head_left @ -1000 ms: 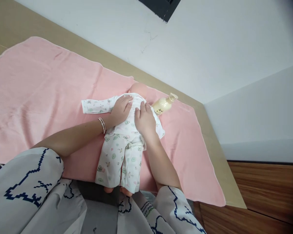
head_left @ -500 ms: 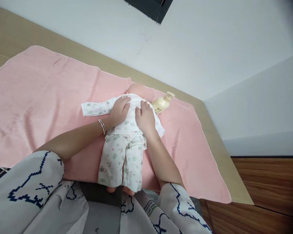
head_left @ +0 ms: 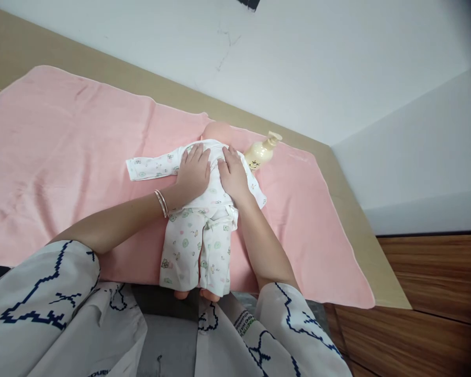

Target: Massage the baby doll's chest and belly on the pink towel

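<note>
A baby doll (head_left: pixel 216 131) lies face down, its head toward the wall and its feet at the near table edge. It wears a white printed top (head_left: pixel 210 195) and matching trousers (head_left: pixel 182 251). My left hand (head_left: pixel 194 170) rests flat on the left side of the doll's back, fingers together and stretched out. On the right side of the back lies my right hand (head_left: pixel 233 175), its fingers stretched out and its thumb apart. The doll's left-hand sleeve (head_left: pixel 151 166) reaches out sideways. Part of the other sleeve is behind my right hand.
A pink blanket (head_left: pixel 98 136) with some creases lies under the doll on a tan table (head_left: pixel 349 220). A cream pump bottle (head_left: pixel 261 152) lies tilted beside the doll's head. White wall (head_left: pixel 298 68) rises behind, and brown wooden panels (head_left: pixel 435 267) stand at the right.
My left hand has turned and flattened more on the doll's back, with its fingers pointing further toward the head. The right hand has moved little. The whole view has shifted slightly.
</note>
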The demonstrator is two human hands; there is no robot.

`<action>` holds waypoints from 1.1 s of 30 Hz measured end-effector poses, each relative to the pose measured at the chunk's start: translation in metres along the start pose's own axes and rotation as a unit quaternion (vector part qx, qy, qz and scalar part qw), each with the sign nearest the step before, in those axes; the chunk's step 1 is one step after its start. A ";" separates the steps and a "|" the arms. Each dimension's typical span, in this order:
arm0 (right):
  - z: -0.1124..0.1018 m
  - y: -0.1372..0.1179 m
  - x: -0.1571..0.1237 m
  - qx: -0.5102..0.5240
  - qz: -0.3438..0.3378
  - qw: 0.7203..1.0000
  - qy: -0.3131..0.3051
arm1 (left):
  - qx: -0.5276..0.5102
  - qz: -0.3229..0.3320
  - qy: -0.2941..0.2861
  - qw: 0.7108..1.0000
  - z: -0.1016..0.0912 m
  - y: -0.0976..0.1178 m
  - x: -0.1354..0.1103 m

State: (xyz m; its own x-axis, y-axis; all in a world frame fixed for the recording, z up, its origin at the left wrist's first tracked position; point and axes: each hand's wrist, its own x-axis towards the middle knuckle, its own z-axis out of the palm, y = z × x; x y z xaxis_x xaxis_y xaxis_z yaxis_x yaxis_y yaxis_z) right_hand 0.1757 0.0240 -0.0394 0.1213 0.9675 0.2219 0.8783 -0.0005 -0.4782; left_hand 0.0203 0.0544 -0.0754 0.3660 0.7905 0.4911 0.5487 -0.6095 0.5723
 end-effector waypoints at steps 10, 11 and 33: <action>0.003 -0.052 -0.039 -0.075 0.058 0.995 -0.021 | 0.011 -0.027 -0.096 0.995 -0.010 -0.017 0.024; 0.004 -0.056 -0.042 -0.081 0.055 0.995 -0.020 | 0.021 -0.029 -0.118 0.992 -0.013 -0.018 0.028; -0.031 -0.074 -0.046 -0.182 0.051 0.976 -0.108 | 0.095 -0.012 -0.166 0.981 -0.035 0.006 0.019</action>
State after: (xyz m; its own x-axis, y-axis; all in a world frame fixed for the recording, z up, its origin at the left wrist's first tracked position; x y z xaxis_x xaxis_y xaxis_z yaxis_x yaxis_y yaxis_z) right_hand 0.1196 -0.0285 0.0119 0.1505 0.9885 -0.0147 0.9776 -0.1510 -0.1464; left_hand 0.0047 0.0637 -0.0395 0.5591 0.7996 0.2192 0.6790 -0.5933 0.4323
